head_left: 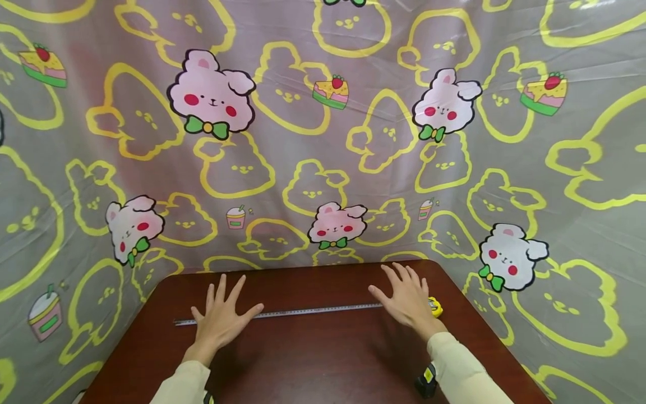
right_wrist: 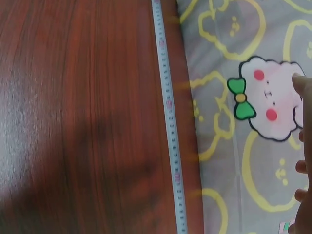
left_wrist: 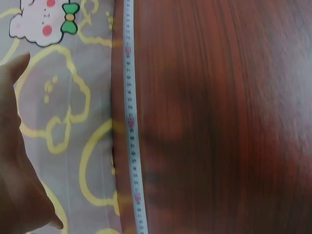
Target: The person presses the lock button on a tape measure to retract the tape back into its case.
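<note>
A tape measure lies pulled out across the table, its pale blade [head_left: 318, 310] running from left to right and its yellow case [head_left: 435, 307] at the right end, partly behind the right hand. My left hand [head_left: 222, 320] is spread over the blade's left part, fingers apart and holding nothing. Spread in the same way, my right hand [head_left: 406, 297] is just left of the case. In the left wrist view the blade [left_wrist: 130, 122] lies apart from the left hand [left_wrist: 19, 161] at the edge. The right wrist view shows the blade [right_wrist: 169, 107] and part of the right hand [right_wrist: 306, 146].
The dark red-brown wooden table [head_left: 303, 359] has rounded far corners. A grey curtain [head_left: 282, 224] printed with rabbits and yellow outlines hangs around its back and sides. A dark wrist device [head_left: 427, 381] shows beneath the right sleeve.
</note>
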The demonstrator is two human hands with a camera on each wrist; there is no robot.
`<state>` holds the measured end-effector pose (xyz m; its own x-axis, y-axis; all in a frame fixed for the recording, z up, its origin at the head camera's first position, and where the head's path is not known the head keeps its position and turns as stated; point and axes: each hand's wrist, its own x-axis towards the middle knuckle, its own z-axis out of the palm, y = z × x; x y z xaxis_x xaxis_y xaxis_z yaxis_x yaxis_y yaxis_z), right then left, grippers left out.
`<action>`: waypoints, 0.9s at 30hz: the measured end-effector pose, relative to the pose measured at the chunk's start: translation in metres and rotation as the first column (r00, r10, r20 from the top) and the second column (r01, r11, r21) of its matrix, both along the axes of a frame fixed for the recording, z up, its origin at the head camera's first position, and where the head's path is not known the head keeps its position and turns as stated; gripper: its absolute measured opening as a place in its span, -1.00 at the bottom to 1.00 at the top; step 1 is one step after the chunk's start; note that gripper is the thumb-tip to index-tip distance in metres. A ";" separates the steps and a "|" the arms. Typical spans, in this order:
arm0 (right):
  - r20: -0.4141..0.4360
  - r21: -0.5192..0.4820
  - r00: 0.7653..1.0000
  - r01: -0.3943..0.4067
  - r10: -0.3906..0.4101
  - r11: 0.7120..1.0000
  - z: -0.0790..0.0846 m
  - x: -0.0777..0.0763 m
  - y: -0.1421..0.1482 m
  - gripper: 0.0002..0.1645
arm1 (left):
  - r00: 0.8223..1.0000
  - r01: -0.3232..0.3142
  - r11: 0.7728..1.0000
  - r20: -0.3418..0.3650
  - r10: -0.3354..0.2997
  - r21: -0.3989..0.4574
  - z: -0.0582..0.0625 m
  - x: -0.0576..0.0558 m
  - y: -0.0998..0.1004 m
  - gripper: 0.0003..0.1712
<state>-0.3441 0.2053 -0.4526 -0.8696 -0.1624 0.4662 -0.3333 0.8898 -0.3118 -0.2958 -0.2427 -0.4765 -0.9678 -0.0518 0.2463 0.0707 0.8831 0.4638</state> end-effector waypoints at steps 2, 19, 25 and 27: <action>-0.012 -0.010 1.000 0.006 -0.006 1.000 -0.002 0.000 0.007 -0.07 | 1.000 -0.006 1.000 0.006 0.006 0.007 -0.002 0.001 -0.007 0.18; 0.019 -0.116 0.993 0.119 -0.118 0.986 -0.026 -0.002 0.076 -0.08 | 0.993 -0.108 0.988 0.062 0.101 0.114 -0.015 0.008 -0.068 0.33; 0.063 -0.119 0.988 0.151 -0.144 0.981 -0.037 0.000 0.090 -0.03 | 0.977 -0.165 0.970 0.166 0.136 0.180 -0.023 0.011 -0.089 0.39; 0.070 -0.116 0.987 0.155 -0.148 0.981 -0.041 -0.001 0.093 -0.02 | 0.973 -0.174 0.964 0.185 0.137 0.201 -0.026 0.011 -0.095 0.42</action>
